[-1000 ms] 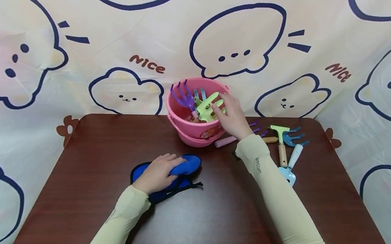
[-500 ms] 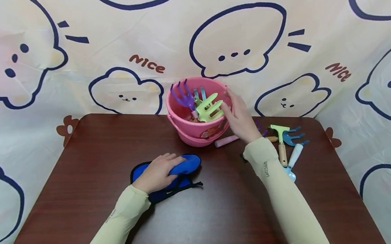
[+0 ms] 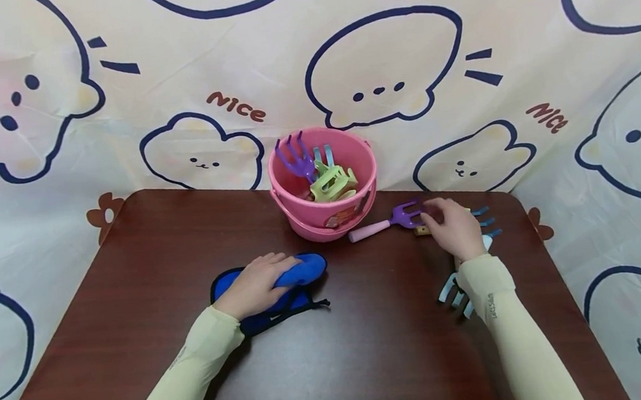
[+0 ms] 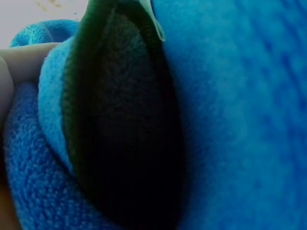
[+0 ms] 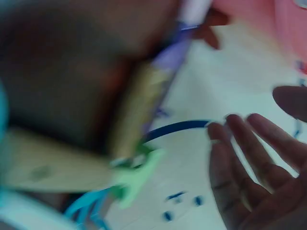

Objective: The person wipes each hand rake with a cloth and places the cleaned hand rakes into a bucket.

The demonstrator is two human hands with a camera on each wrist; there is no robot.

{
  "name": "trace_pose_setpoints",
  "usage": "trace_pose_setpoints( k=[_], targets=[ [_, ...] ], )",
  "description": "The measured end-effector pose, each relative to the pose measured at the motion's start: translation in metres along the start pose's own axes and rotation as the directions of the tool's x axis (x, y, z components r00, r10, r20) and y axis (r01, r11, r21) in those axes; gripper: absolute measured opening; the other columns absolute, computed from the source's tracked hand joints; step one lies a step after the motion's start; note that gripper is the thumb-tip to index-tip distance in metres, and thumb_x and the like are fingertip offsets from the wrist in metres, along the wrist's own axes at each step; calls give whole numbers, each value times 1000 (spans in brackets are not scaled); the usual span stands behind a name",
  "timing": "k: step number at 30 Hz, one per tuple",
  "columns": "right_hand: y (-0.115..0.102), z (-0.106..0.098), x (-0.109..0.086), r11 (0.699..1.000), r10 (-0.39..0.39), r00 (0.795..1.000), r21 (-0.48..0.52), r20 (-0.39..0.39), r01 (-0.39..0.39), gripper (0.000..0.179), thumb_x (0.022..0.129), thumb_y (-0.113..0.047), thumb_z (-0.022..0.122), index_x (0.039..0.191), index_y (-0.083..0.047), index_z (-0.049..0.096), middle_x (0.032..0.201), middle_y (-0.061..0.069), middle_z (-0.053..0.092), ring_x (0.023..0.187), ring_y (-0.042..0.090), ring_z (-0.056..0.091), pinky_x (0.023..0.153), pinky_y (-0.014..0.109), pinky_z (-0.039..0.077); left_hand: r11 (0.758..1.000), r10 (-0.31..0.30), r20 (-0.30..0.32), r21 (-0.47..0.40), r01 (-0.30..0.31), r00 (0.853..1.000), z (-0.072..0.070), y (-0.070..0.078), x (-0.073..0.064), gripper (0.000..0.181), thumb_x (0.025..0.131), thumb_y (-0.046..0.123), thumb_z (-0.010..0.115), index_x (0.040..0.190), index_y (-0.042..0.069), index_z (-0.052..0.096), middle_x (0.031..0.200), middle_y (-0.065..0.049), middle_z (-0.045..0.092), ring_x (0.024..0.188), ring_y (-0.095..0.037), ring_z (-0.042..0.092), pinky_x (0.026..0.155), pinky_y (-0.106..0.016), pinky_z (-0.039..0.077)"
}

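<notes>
My left hand (image 3: pixel 252 287) grips a folded blue terry cloth with black edging (image 3: pixel 309 268) on the table; in the left wrist view the cloth (image 4: pixel 230 115) fills most of the picture around a dark opening. My right hand (image 3: pixel 454 230) hovers over the small garden tools at the right, fingers loosely bent and holding nothing. Nearest it is a purple hand fork (image 3: pixel 405 216) with a pink handle. The right wrist view shows the bare fingers of the right hand (image 5: pixel 259 177) apart from the blurred wooden handles (image 5: pixel 57 165) and a light green tool head (image 5: pixel 136 179).
A pink bucket (image 3: pixel 310 211) stands at the back edge of the brown table (image 3: pixel 338 367), holding a purple fork (image 3: pixel 300 164) and a light green fork (image 3: pixel 330 184). A light blue fork (image 3: pixel 449 287) and blue fork tines (image 3: pixel 492 222) show around the right forearm. Patterned curtain hangs behind.
My right hand has left the bucket, where the light green fork now lies lower, and moved right over the tools on the table. My left hand stays on the blue cloth.
</notes>
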State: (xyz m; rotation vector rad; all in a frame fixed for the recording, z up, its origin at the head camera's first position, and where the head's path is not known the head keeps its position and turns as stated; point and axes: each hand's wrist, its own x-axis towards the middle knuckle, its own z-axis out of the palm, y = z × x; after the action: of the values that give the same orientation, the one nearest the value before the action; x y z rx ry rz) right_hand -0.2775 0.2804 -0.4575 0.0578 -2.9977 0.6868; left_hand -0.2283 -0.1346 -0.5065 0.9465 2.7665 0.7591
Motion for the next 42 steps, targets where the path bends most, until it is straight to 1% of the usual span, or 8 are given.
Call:
trace_pose_setpoints(
  k=[3, 16, 22, 29, 32, 35, 38, 42],
  targets=[
    [11, 14, -4, 999, 17, 999, -37, 48, -15, 40, 103, -29, 63, 135, -5, 64, 118, 20, 71, 97, 35, 70, 82, 54, 56, 1000, -4, -6, -24, 4, 1000, 0, -1, -2, 52, 95, 25, 76, 143, 18, 60, 133, -5, 68, 120, -27, 63, 106, -54, 51],
    [-36, 75, 21, 955, -223, 916, -112, 333, 273, 54, 104, -40, 61, 151, -17, 53, 151, 13, 51, 131, 38, 59, 108, 61, 47, 988, -39, 0, -148, 38, 999, -6, -2, 1, 50, 99, 29, 71, 145, 19, 56, 138, -3, 65, 126, -27, 62, 108, -56, 50],
    [-43, 80, 20, 978, -129, 948, -123, 289, 171, 42, 104, -47, 56, 124, -13, 71, 124, 14, 61, 105, 34, 65, 95, 55, 53, 982, -45, 12, -183, 46, 999, -8, -2, 2, 48, 100, 29, 69, 146, 20, 56, 139, -3, 65, 126, -26, 62, 107, -55, 51],
    [-33, 78, 3, 997, -49, 990, -58, 135, 57, 12, 91, -11, 69, 100, -12, 60, 111, 14, 53, 75, 31, 57, 66, 42, 49, 945, -130, 55, -296, 140, 990, -11, -1, -2, 56, 105, 39, 59, 155, 17, 45, 150, -7, 57, 135, -33, 56, 108, -59, 49],
    [-32, 70, -9, 997, 14, 998, 80, 64, -19, 39, 91, -6, 67, 129, -12, 58, 130, 18, 47, 89, 36, 60, 79, 50, 56, 849, -201, 105, -477, 227, 974, -13, 2, -7, 69, 108, 50, 47, 164, 15, 26, 162, -13, 43, 144, -42, 46, 110, -64, 44],
    [-33, 59, -20, 968, 113, 994, 226, -10, -108, 61, 95, -12, 69, 151, -7, 46, 138, 25, 49, 106, 42, 58, 98, 59, 52, 674, -270, 132, -682, 285, 954, -16, 6, -12, 80, 107, 61, 37, 167, 17, 11, 167, -16, 32, 147, -47, 39, 113, -68, 39],
    [-33, 49, -27, 941, 193, 978, 298, -83, -160, 63, 98, -17, 69, 153, -1, 44, 132, 27, 61, 109, 41, 60, 98, 57, 51, 446, -287, 87, -869, 213, 954, -20, 9, -14, 82, 106, 64, 31, 167, 15, 5, 164, -12, 34, 145, -34, 43, 118, -56, 40],
    [-34, 41, -32, 917, 221, 964, 369, -149, -154, 46, 106, -21, 59, 144, 2, 51, 107, 26, 68, 86, 37, 67, 73, 44, 56, 83, -202, -16, -997, 0, 979, -25, 11, -15, 75, 108, 60, 25, 165, 16, 4, 144, 4, 49, 128, -9, 53, 109, -27, 47]
  ],
)
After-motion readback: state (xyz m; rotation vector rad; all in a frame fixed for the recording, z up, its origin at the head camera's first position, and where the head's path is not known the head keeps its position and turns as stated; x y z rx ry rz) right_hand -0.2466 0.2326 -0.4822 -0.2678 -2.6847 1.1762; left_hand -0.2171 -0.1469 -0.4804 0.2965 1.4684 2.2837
